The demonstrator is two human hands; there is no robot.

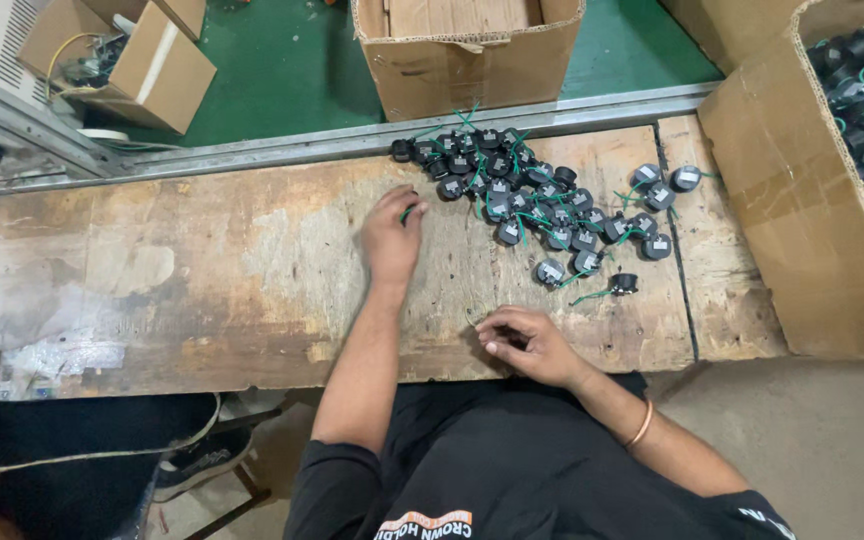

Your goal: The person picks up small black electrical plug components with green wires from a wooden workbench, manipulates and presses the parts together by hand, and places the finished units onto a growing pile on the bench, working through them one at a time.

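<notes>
Right hand [530,345] pinches a small black part with thin green wire [472,318].

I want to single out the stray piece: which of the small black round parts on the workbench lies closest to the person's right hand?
The black part with a green wire at the pile's lower right edge. It lies apart from the heap, dark side up with no grey label showing, nearest the right hand.
</notes>
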